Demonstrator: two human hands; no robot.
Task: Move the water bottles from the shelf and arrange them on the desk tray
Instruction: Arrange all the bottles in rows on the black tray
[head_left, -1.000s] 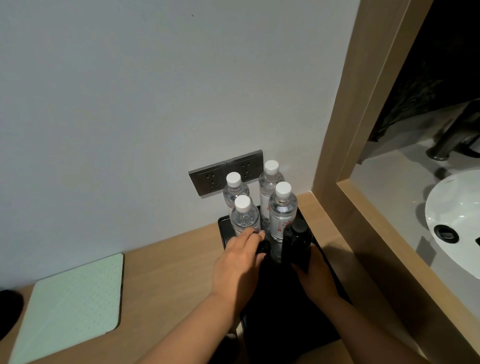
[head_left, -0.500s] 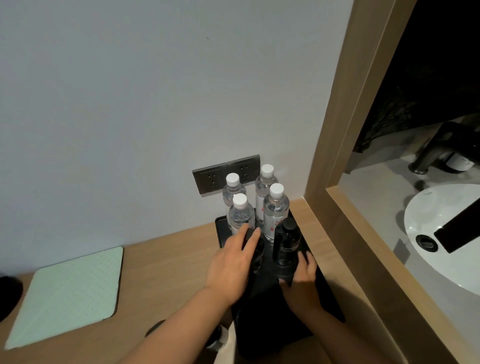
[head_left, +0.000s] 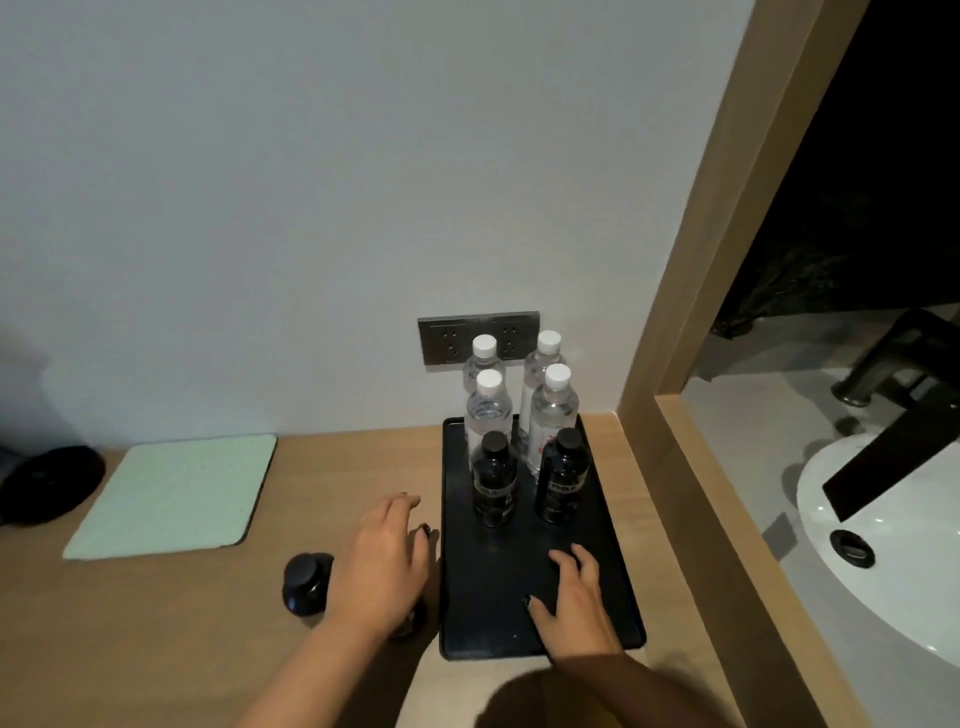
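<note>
Over tray, right hand flat.

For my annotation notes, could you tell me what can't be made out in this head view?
- Dark bottle beside the left hand: partly hidden by that hand.
- Labels on the two black bottles: print too small to read.
- Rear clear bottles: lower parts hidden by the front ones.
- Black object at the left: too dark to identify.

— Any lettering legible?
— Little. Right dark bottle, centre frame: pale label reading roughly "PHILO", uncertain. Left dark bottle: similar label, blurred.
— The clear water bottles?
— Red print, too small to read.
</note>
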